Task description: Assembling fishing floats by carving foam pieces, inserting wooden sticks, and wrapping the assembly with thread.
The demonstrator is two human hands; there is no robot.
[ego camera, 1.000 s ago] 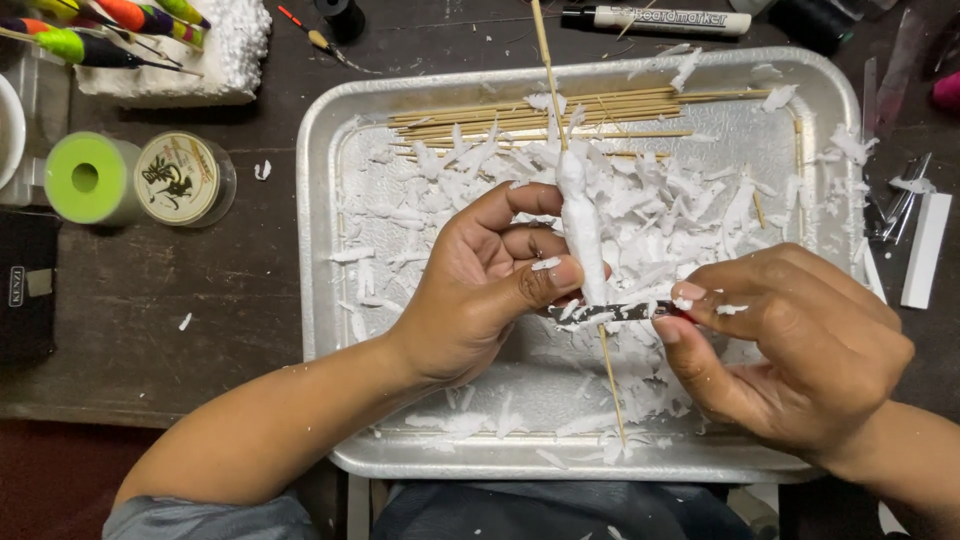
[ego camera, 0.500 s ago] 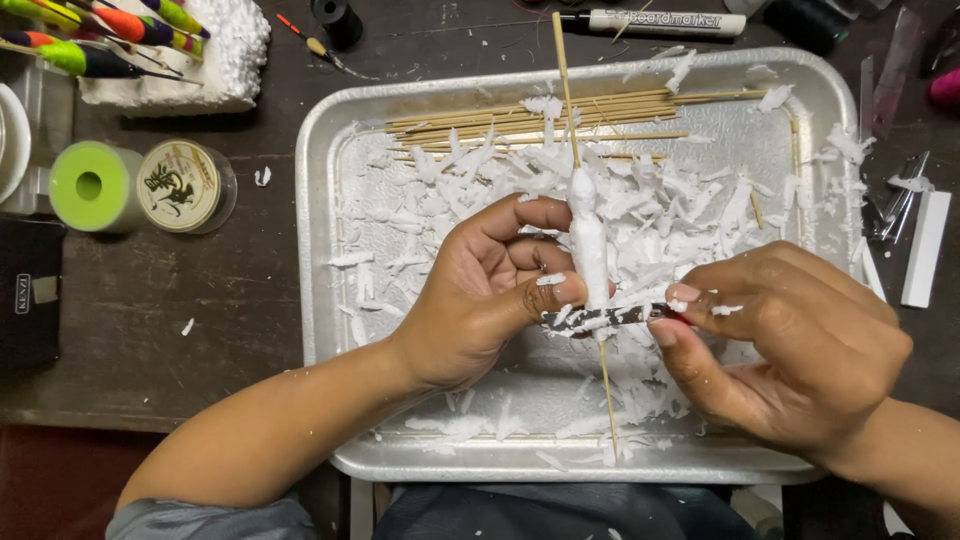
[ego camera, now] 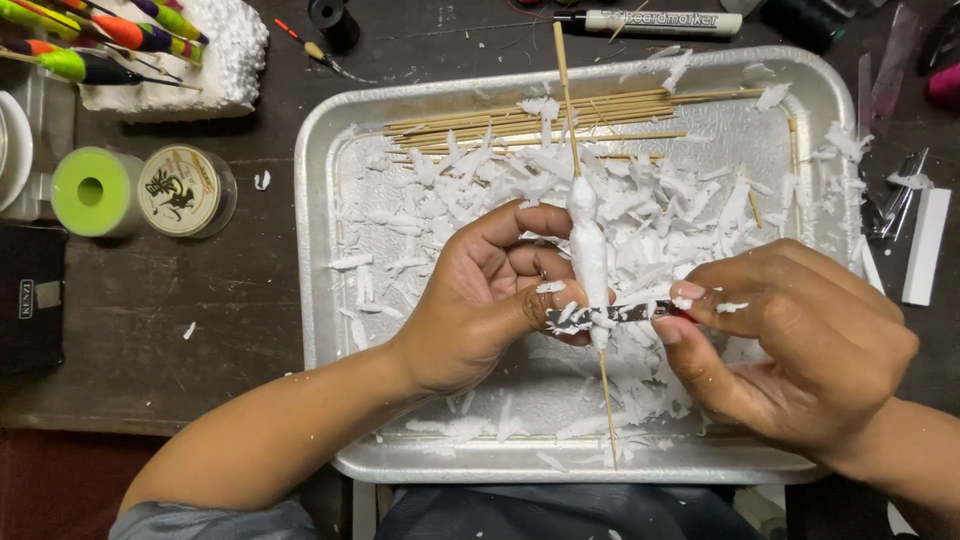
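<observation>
Left hand (ego camera: 480, 300) pinched the light, crumbly white foam body (ego camera: 588, 250) on its brittle stick (ego camera: 565, 90); right hand (ego camera: 790, 350), at 3 o'clock, gripped the blade (ego camera: 610, 314).

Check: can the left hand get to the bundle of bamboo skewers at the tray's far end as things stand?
Probably not freely. The path over the shavings to the bamboo skewers is open, but the left hand is gripping the white foam piece on a stick while the right hand cuts with a blade.

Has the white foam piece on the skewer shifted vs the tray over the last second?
Yes, slightly. The foam piece and its skewer have drifted right against the tray, held in the left hand; the skewer top now leans left.
</observation>
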